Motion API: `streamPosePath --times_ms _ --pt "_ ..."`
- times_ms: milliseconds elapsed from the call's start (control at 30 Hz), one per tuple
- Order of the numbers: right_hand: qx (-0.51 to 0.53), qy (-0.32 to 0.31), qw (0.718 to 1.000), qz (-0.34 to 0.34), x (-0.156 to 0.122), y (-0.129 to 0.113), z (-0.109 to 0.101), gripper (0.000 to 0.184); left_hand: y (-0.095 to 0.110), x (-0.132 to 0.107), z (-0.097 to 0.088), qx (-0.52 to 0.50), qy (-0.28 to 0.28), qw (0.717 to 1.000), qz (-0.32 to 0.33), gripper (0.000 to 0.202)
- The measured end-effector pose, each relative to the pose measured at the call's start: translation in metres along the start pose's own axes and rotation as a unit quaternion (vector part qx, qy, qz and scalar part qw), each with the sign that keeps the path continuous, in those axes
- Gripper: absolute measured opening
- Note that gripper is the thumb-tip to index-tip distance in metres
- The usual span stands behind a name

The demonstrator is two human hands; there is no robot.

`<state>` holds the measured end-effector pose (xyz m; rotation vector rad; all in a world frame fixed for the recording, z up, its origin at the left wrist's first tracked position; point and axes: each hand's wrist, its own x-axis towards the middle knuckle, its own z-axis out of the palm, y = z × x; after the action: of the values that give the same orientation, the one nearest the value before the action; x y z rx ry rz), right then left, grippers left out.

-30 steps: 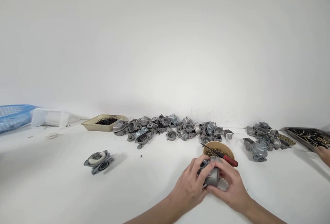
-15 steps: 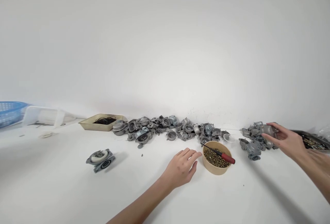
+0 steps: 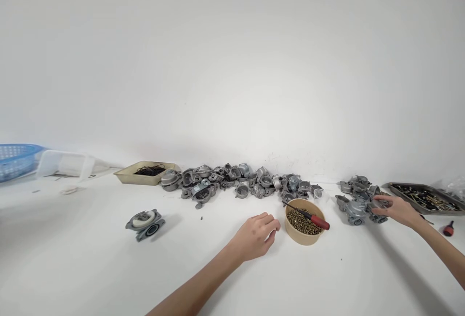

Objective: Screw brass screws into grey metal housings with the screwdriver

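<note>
My right hand (image 3: 397,211) has its fingers around a grey metal carburetor (image 3: 379,205), which rests at the near right end of a small group of similar carburetors (image 3: 356,209). Held just above the table, my left hand (image 3: 256,236) is empty, its fingers loosely bent and the thumb apart. Right beside it stands a tan round bowl (image 3: 304,242) of small brass-coloured screws (image 3: 303,222). A screwdriver (image 3: 316,221) with a red handle lies across the bowl's rim. Further left, an open carburetor body (image 3: 145,224) with a white ring-shaped piece sits alone on the table.
Grey metal castings (image 3: 225,180) are heaped along the wall. A beige tray (image 3: 140,176) holds thin black rings. On the right are a dark tray (image 3: 425,198) of small metal parts and a red-and-black tool (image 3: 448,229). A blue basket (image 3: 18,161) and a white container (image 3: 65,163) stand far left.
My right hand has lowered the carburetor from above the group to the table at its near right side. The left hand has barely moved.
</note>
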<state>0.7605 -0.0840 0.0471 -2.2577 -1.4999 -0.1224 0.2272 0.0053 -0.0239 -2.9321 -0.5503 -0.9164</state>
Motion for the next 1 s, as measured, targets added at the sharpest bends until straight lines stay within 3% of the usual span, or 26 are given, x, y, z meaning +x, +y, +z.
streamPosePath --times_ms 100,300,533,700,1000 --pt "0.021 -0.057 0.998 0.014 0.002 -0.004 0.005 0.064 -0.002 -0.003 0.001 -0.020 -0.055 0.998 0.017 0.022" --pt "0.032 -0.091 0.995 0.034 0.003 -0.008 0.001 0.070 -0.003 -0.003 -0.001 -0.033 -0.105 0.994 0.007 0.022" --pt "0.032 -0.104 0.993 0.037 -0.007 -0.012 -0.007 0.072 0.000 -0.001 -0.005 -0.048 -0.126 0.991 -0.010 0.023" --pt "0.044 -0.107 0.993 0.021 -0.007 -0.016 -0.004 0.065 0.003 -0.001 -0.005 -0.056 -0.136 0.989 -0.020 0.025" --pt "0.068 -0.112 0.991 0.030 -0.004 -0.021 -0.002 0.070 0.005 -0.002 0.000 -0.065 -0.145 0.987 -0.035 0.025"
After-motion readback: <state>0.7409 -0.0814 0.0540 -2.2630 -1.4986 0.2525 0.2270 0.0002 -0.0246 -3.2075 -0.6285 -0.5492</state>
